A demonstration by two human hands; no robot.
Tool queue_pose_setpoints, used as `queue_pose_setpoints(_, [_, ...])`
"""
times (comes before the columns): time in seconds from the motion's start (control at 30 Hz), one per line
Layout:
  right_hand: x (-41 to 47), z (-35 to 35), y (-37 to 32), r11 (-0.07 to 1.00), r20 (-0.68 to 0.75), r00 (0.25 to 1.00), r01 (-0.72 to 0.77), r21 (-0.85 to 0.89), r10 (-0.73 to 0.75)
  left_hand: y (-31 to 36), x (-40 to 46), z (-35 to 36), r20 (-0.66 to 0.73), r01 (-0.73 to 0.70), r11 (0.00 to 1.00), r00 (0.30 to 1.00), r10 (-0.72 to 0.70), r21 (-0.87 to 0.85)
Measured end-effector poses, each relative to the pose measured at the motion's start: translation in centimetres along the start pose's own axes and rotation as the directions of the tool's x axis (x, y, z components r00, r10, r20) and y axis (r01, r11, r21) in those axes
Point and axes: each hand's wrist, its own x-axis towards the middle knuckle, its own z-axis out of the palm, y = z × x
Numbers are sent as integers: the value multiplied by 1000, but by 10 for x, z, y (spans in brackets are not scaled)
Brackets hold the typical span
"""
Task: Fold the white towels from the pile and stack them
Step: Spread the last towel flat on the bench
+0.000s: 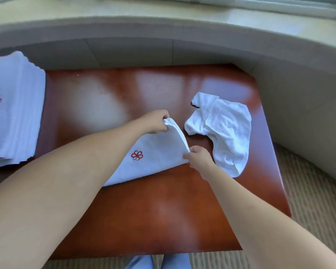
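Note:
A white towel with a red flower emblem lies partly folded in the middle of the reddish wooden table. My left hand pinches its far corner, lifted a little off the table. My right hand pinches the near end of the same raised edge. A crumpled white towel lies to the right of my hands. A stack of folded white towels with a red emblem on top sits at the table's left edge.
A curved beige ledge wraps around the far and right sides of the table. Patterned carpet lies to the right and below. My blue-clad legs show at the bottom edge.

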Motion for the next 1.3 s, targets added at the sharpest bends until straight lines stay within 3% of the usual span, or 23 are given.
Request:
queue_pose_setpoints(0.13, [-29, -5, -53, 950, -57, 970, 220, -223, -238, -6, -55, -47, -154, -14, 994, 988, -3, -110])
queue_pose_setpoints(0.23, [-57, -1, -100, 855, -45, 918, 348, -384, -394, -16, -102, -83, -254, -11, 995, 967, -14, -97])
queue_pose_setpoints(0.47, [-134, 43, -200, 601, 103, 760, 581, -549, -642, -61, -223, -156, -356, 40, 995, 932, -70, -89])
queue_pose_setpoints(0.6, [-180, 83, -241, 489, 190, 671, 678, -549, -716, -98, -293, -185, -469, 73, 983, 871, -144, -167])
queue_pose_setpoints(0.83, [-257, 168, -283, 419, 243, 591, 753, -507, -769, -171, -393, -215, -553, 47, 966, 812, -185, -255])
queue_pose_setpoints(1.3, [-371, 356, -312, 453, 200, 537, 821, -349, -819, -323, -552, -282, -679, -115, 947, 723, -128, -301])
